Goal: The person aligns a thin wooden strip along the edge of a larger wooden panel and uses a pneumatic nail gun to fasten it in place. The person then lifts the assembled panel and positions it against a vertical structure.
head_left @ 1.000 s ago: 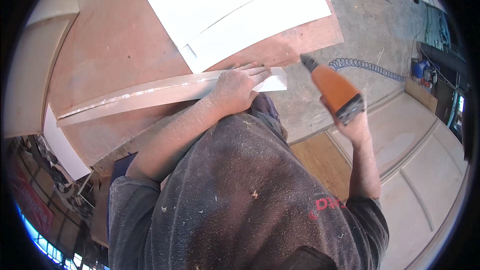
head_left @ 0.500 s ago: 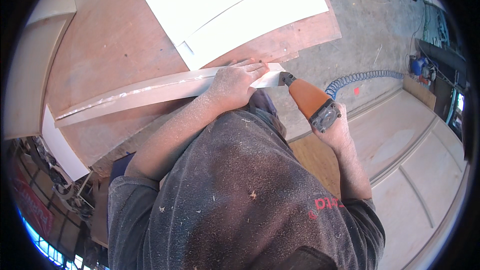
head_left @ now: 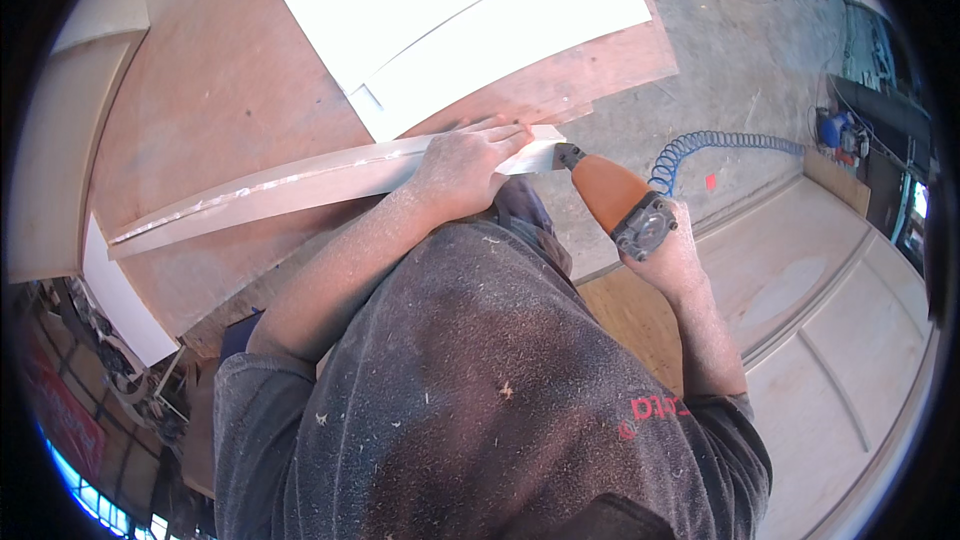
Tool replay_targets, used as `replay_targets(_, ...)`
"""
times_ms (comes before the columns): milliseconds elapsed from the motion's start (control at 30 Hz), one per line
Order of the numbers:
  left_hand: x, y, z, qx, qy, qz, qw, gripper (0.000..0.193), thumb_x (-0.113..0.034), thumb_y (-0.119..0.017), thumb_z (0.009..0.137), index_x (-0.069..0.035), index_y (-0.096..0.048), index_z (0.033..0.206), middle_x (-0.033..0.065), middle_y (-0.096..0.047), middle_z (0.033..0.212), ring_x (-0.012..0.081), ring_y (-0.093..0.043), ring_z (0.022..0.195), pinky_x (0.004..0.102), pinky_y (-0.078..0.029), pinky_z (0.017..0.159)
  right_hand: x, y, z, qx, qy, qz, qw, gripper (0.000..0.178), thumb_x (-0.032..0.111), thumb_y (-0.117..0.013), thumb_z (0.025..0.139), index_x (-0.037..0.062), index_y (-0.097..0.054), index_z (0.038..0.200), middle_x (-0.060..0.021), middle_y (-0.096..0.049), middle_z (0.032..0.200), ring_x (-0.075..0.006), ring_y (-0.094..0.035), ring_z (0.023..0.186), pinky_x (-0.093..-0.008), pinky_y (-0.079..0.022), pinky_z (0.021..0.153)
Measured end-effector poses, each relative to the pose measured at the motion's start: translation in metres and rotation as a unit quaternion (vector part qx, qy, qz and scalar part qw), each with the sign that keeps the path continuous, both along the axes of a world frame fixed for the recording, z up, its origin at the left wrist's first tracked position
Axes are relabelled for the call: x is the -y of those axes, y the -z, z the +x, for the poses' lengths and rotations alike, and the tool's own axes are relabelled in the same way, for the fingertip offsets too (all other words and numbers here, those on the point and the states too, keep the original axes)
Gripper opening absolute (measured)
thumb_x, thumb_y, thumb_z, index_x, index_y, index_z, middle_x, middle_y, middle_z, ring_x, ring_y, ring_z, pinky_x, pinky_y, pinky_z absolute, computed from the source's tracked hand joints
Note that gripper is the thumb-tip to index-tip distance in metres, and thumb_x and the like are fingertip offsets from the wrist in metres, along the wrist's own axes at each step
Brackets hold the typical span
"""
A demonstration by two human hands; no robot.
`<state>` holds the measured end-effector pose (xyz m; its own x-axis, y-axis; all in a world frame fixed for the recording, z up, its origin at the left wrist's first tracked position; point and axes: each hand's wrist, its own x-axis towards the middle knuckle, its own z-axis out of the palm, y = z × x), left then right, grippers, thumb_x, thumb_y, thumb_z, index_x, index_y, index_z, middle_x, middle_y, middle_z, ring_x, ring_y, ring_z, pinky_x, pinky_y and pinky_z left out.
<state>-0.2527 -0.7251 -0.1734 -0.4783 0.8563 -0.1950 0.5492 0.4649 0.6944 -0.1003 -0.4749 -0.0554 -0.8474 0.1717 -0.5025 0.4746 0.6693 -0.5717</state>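
Observation:
A long pale board (head_left: 260, 202) lies along the near edge of the work table, with a whitish, ragged line running down its length. Near its right end, my left hand (head_left: 462, 168) grips it, fingers laid over the top. Dust coats both hands and forearms. In my right hand (head_left: 672, 265) is an orange nail gun (head_left: 608, 192), gripped at its handle, which my fingers and the tool body mostly hide. The black nose of the gun meets the right end of the board.
White panels (head_left: 500, 50) lie on the reddish-brown table (head_left: 230, 80), beyond the board. A blue coiled air hose (head_left: 730, 138) runs right from near the gun. Large pale panels (head_left: 820, 310) are on the right. A curved pale wooden piece (head_left: 70, 150) stands at the left.
The nail gun and my right hand have shifted very slightly left, and the view has moved a touch. My left hand keeps its place on the board.

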Motion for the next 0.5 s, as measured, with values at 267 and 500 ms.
replay_targets(267, 0.003, -0.008, 0.003, -0.026, 0.011, 0.001, 1.0, 0.049, -0.009, -0.065, 0.098, -0.006, -0.066, 0.147, 0.0125, -0.067, 0.151, 0.0338, -0.058, 0.146, 0.0494, -0.047, 0.122, -0.017, -0.024, -0.034, -0.046, 0.048, -0.108, 0.992, 0.03, 0.008, -0.077, 0.089, -0.0032, -0.073, 0.117, -0.0158, -0.077, 0.091, -0.0266, -0.077, 0.087, -0.0398, -0.059, 0.081)
replay_targets(500, 0.001, -0.015, -0.002, 0.006, 0.002, 0.026, 1.0, 0.045, -0.01, -0.066, 0.099, -0.006, -0.068, 0.143, 0.0169, -0.067, 0.148, 0.0363, -0.061, 0.142, 0.048, -0.048, 0.12, -0.026, 0.018, -0.167, -0.215, -0.118, 0.116, 0.962, 0.068, 0.006, -0.065, 0.097, 0.0054, -0.047, 0.163, -0.0259, -0.074, 0.114, -0.0434, -0.073, 0.107, -0.0531, -0.059, 0.091)
